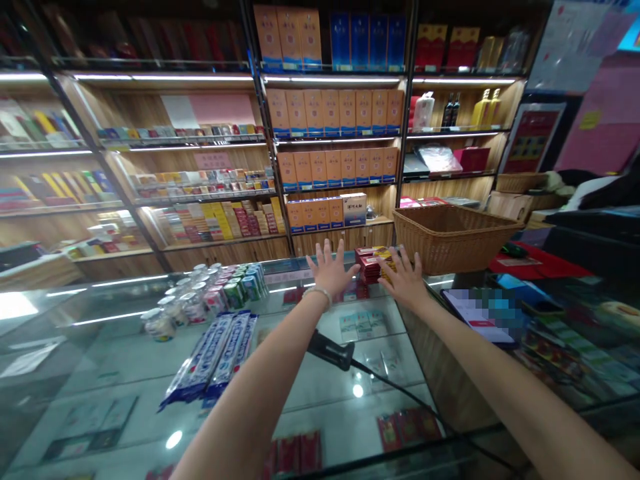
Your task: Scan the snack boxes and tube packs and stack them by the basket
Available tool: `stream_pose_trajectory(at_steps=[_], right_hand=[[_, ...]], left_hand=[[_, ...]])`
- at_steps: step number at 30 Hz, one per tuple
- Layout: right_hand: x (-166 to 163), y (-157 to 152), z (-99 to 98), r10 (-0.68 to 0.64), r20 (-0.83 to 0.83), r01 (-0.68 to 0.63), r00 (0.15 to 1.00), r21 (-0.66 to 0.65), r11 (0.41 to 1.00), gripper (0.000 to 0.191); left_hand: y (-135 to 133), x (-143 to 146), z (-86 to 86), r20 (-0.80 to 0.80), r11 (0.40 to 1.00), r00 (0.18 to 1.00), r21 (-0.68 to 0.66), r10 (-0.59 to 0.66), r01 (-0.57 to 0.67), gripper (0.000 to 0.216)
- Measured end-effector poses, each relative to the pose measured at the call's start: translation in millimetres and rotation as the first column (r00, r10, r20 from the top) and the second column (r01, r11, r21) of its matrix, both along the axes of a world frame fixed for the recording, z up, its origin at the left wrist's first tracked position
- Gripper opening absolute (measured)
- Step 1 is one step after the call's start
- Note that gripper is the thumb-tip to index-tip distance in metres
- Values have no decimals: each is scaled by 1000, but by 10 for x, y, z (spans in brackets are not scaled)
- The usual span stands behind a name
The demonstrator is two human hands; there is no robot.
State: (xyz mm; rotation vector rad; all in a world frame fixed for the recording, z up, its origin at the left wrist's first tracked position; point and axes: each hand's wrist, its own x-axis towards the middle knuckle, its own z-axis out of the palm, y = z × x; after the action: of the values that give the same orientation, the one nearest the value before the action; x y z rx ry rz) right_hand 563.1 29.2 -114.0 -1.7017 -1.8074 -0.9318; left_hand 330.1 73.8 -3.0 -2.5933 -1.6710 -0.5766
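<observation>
My left hand (331, 272), a bracelet at its wrist, reaches over the glass counter with its fingers spread and nothing in them. To its right, my right hand (404, 280) is also open, fingers apart, beside a small stack of red and yellow boxes (368, 268). Whether it touches the stack I cannot tell. Below my hands lies a black corded device (333, 351), like a handheld scanner, partly hidden by my left forearm. Left of that forearm are long blue-and-white wrapped packs (213, 357), and behind them rows of small bottles and tubs (210, 291).
A wicker basket (450, 243) stands at the counter's far right. Nearer is a tablet-like screen (480, 320), partly blurred out. The black cord (400, 392) runs toward the front right. Beyond the glass counter (120, 360) stand lit shelves with orange boxes (333, 112).
</observation>
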Motion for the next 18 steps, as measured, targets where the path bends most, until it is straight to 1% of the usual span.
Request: stream_pose_trajectory(at_steps=[4,6,8,13,18], right_hand=[[-65,46,-19,68,62,-67,996,-9,998,62],[-199,46,39,80,48,-81,996,11,997,61],[-393,23,141,92,25,-92,995,28,995,61],[-906,-49,399,115,-40,-113,993,37,993,58],[-1259,-97,545,132,-73,-133,989,-11,991,55]], left_hand=[[-96,-316,180,0,997,1000,76,18,-18,87],[-142,-496,242,-6,992,1000,120,31,-30,86],[-180,-688,282,-20,986,999,162,38,-34,85],[-241,-1178,304,-39,965,997,259,60,-48,79],[-278,-1594,299,-31,954,996,289,88,-75,75]])
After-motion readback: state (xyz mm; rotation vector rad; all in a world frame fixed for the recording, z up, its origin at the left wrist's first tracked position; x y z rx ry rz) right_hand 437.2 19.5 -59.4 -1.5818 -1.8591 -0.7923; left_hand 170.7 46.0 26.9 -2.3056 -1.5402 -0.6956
